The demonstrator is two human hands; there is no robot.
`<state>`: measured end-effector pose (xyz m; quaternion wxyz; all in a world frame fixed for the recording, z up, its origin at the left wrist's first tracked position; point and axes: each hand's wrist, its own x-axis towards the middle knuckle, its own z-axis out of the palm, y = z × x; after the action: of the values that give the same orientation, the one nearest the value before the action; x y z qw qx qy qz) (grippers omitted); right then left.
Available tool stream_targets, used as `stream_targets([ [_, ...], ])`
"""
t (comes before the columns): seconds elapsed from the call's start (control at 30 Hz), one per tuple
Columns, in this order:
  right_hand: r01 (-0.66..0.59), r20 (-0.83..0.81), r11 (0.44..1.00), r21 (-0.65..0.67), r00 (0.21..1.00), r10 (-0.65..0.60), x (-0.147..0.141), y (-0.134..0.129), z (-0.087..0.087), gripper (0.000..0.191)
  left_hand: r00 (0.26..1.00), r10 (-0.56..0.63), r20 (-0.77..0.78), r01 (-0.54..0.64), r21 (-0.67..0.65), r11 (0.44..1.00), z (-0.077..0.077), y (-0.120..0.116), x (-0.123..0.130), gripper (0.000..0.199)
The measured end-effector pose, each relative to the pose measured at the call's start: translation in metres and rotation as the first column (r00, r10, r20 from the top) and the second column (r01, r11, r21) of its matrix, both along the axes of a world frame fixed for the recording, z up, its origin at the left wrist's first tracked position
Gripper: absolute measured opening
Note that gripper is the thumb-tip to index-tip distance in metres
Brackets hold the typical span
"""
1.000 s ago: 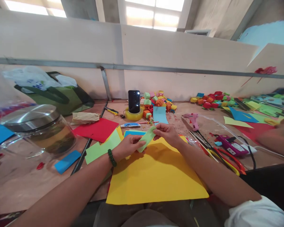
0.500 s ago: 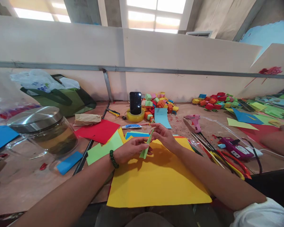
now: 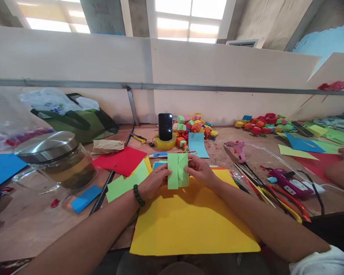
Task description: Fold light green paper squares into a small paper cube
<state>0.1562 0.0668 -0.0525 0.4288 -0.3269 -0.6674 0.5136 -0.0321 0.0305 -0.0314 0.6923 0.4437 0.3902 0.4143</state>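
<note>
Left hand (image 3: 155, 180) is pinching the left edge and right hand (image 3: 202, 170) the right edge of a small, light-green folded paper rectangle (image 3: 178, 177); both grips are narrow, thumbs showing, fingers behind mostly hidden. Rectangle is sitting above the far part of a large, flat yellow paper sheet (image 3: 195, 225). Probably weighing almost nothing, bending easily, creasing under hard squeezing; flaps likely wanting to spring open. Side edges are looking best for holding. Farther out, a pale-blue paper strip (image 3: 198, 145) is lying on the brownish bench (image 3: 46, 236).
</note>
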Motion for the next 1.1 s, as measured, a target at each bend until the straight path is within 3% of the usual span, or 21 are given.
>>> stream_targets([
  [0.2,0.109,-0.057,0.99,0.086,0.993,-0.104,0.0,-0.001,0.003,0.055,1.0,-0.006,0.023,0.005,0.017,1.0,-0.001,0.005,-0.004,0.046],
  [0.4,0.17,-0.086,0.976,0.137,0.984,-0.159,-0.001,-0.011,0.013,0.042,0.979,0.191,-0.073,-0.173,0.205,0.963,-0.002,0.005,-0.003,0.082],
  [0.5,0.11,-0.079,0.989,0.099,0.992,-0.102,-0.002,-0.014,0.015,0.037,0.972,0.225,-0.062,-0.198,0.286,0.937,-0.003,0.003,-0.001,0.093],
  [0.6,0.041,-0.038,0.998,0.04,0.998,-0.04,-0.003,-0.016,0.014,0.047,0.977,0.194,-0.085,-0.156,0.334,0.93,-0.006,0.001,0.0,0.091],
  [0.7,0.079,0.006,0.996,0.051,0.997,-0.079,-0.004,-0.015,0.011,0.058,0.955,0.163,-0.247,-0.042,0.432,0.901,-0.007,-0.003,0.0,0.086],
  [0.77,0.122,0.015,0.99,0.073,0.992,-0.124,-0.003,-0.012,0.009,0.061,0.876,0.226,-0.427,0.074,0.582,0.81,-0.008,-0.006,-0.001,0.085],
  [0.87,0.139,-0.002,0.99,0.027,0.99,-0.139,-0.001,-0.007,0.009,0.061,0.684,0.427,-0.591,0.301,0.762,0.573,-0.01,-0.009,-0.003,0.082],
  [0.93,0.143,-0.009,0.99,-0.015,0.99,-0.143,0.001,-0.004,0.008,0.057,0.584,0.531,-0.614,0.412,0.788,0.457,-0.013,-0.009,-0.004,0.076],
  [1.0,0.147,0.023,0.989,-0.018,0.989,-0.146,0.002,-0.003,0.008,0.052,0.506,0.612,-0.608,0.48,0.788,0.385,-0.016,-0.007,-0.005,0.073],
  [1.1,0.094,0.107,0.995,0.029,0.99,-0.097,0.002,-0.004,0.008,0.049,0.441,0.703,-0.558,0.593,0.769,0.238,-0.017,-0.005,-0.005,0.061],
])
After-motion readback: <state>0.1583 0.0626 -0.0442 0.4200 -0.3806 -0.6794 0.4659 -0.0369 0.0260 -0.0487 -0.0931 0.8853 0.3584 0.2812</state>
